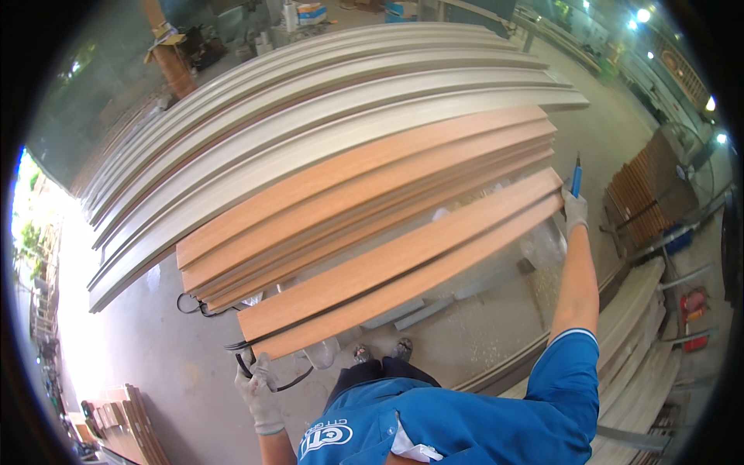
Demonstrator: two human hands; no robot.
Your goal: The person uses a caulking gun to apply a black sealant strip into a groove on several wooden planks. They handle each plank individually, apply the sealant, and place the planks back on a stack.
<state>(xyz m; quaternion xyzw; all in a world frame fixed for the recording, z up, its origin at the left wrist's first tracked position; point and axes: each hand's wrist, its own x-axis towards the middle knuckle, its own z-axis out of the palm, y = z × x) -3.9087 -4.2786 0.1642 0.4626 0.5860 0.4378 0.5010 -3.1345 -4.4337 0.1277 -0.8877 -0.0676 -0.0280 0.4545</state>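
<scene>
An orange wood-look panel (403,263) lies in front of me with a dark groove running along its length. A black flexible strip (294,383) follows the groove and loops out past the panel's left end. My left hand (262,394), in a pale glove, is closed on the strip just off that end. At the panel's far right end is my right hand (575,208), also gloved. Its fingers are closed on a slim blue tool (576,178) with a dark tip pointing up; whether it is a cutter cannot be made out. That hand appears to touch the panel's end.
Beyond the panel lies a stack of similar orange panels (364,182), then long pale grey profiles (325,101). Clear plastic wrap (322,354) hangs under the panel near my feet. Pale boards (628,341) and brown panels (647,190) stand on the right, more boards (128,426) lower left.
</scene>
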